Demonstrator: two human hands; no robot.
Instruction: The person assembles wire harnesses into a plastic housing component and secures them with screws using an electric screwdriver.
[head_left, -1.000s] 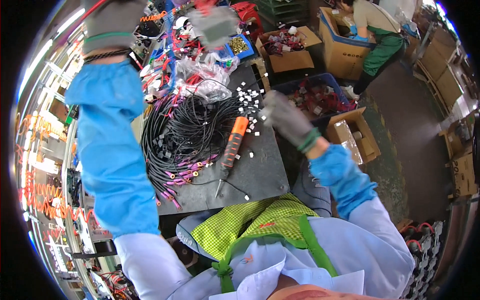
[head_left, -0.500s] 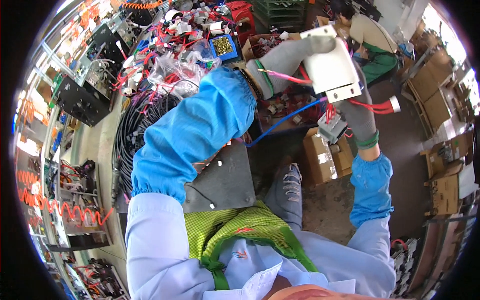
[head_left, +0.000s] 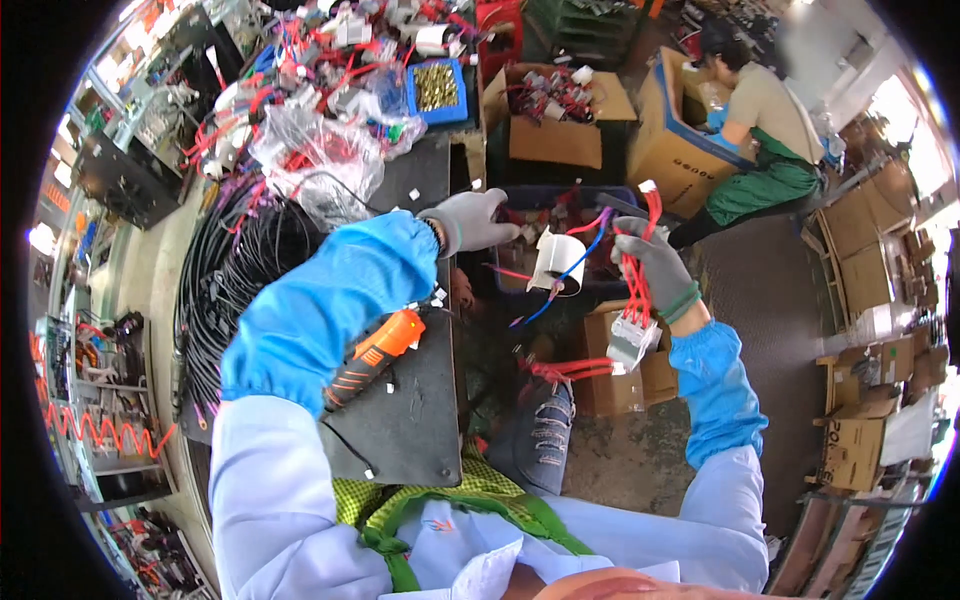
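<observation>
My left hand (head_left: 478, 222), in a grey glove, is over the table's right edge, fingers apart and holding nothing. My right hand (head_left: 657, 265), also gloved, is closed around a bundle of red wires (head_left: 636, 285). A grey-white connector block (head_left: 631, 338) hangs below it, and more red wires run left from the block. Between my hands is a white rounded part (head_left: 557, 262) with a blue wire across it, above a dark blue bin (head_left: 515, 283). Whether that part hangs from my right hand's wires I cannot tell.
An orange-and-black power tool (head_left: 378, 355) lies on the dark tabletop (head_left: 415, 435). Coiled black cables (head_left: 235, 290), plastic bags and a blue tray (head_left: 412, 90) of brass-coloured pieces are to the left. Beyond the bin stands a carton (head_left: 555, 142) of wired parts. A co-worker (head_left: 775, 110) bends over another box.
My left hand has let go of the white part and moved left and nearer. The part is lower and turned. My right hand has come down and left with the red wires.
</observation>
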